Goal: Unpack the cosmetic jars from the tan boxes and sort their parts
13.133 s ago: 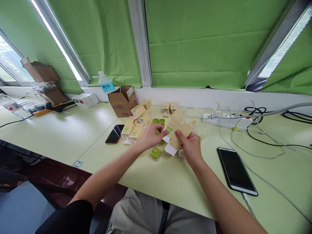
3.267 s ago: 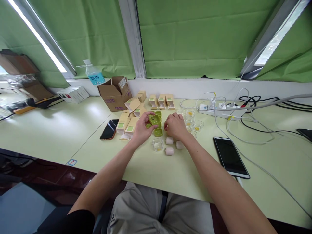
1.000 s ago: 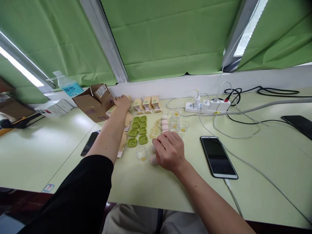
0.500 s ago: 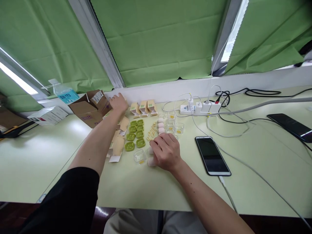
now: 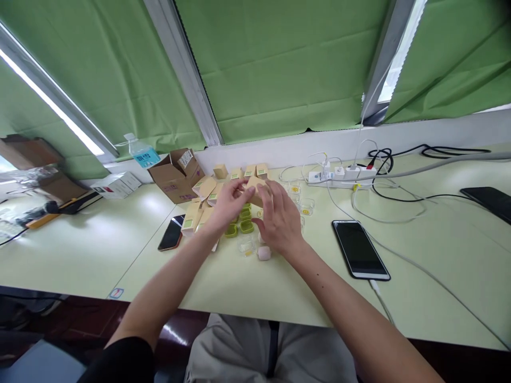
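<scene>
Above the small parts on the table, a small tan cardboard box (image 5: 257, 190) is held up between both hands. My left hand (image 5: 230, 203) grips its left side, thumb along the front. The fingers of my right hand (image 5: 282, 219) curl over the right side, with the thumb lower. Beneath them, green square cases (image 5: 246, 226) are partly covered by my hands. A clear plastic case (image 5: 246, 245) lies nearer me beside a pale pink rounded case (image 5: 264, 253). More clear cases (image 5: 307, 206) show to the right.
Other tan boxes (image 5: 191, 217), some with raised flaps, stand left and behind. An open brown carton (image 5: 175, 175) is at the back left, near a dark phone (image 5: 171, 233). Rightward lie a charging phone (image 5: 360, 249), a power strip (image 5: 343, 176) and loose cables.
My left hand has come back from beside the carton to the middle, where a small box is now held. My right hand has lifted off the pink cases to join it. The view has shifted left.
</scene>
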{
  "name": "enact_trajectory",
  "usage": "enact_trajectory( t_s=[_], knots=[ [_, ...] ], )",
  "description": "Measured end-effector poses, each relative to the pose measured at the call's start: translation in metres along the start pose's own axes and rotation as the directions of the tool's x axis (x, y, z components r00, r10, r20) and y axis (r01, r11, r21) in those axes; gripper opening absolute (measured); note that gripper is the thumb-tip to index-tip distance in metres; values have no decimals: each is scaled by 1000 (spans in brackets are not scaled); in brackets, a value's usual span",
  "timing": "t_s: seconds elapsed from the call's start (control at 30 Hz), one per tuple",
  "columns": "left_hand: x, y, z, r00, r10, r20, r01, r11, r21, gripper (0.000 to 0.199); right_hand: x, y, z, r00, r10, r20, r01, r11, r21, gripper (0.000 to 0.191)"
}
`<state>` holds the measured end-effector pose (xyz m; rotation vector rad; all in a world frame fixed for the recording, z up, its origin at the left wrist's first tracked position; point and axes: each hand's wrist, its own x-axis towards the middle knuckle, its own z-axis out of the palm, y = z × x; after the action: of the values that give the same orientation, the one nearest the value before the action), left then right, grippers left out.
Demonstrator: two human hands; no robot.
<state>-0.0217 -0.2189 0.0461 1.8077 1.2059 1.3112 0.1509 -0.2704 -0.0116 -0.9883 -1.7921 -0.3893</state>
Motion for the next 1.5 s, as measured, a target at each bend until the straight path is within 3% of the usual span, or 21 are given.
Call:
enact_trajectory(
  t_s=[0.1,0.17,0.3,0.47,0.57,0.73,0.93,1.07,1.4,1.5],
  knots=[
    [-28,-4,15,993,-97,65,102,992,-71,56,-3,7,7,1000,-5,-3,6,999,47,56],
    [-36,-8,16,994,-86,64,91,994,-65,57,-8,14,7,1000,-1,-18,2,996,87,53],
    [-41,-17,10,989,127,70,-124,991,-50,53,-17,22,1,1000,-7,-10,8,991,131,56],
    [-52,-25,4,927,324,189,-329,944,-7,53,-18,16,-4,994,-105,-24,107,987,123,54],
    [-58,-30,2,900,392,188,-405,913,36,58,-16,8,-9,992,-123,2,121,979,165,54],
    [-63,-29,-6,898,400,182,-401,916,-31,67,-16,4,-16,997,-56,57,39,964,265,68],
    [-65,-15,-13,909,343,236,-334,939,-76,58,-18,10,-11,992,-123,-30,125,983,132,57],
    [-63,-13,-13,929,311,201,-318,948,3,42,-18,10,-10,986,-162,-48,164,985,42,53],
    [-66,-9,-14,899,342,272,-391,907,153,61,-19,10,-9,980,-198,-4,198,980,5,54],
    [-65,-11,-11,904,362,227,-411,883,226,62,-20,11,-8,978,-208,12,208,978,11,53]
  ],
)
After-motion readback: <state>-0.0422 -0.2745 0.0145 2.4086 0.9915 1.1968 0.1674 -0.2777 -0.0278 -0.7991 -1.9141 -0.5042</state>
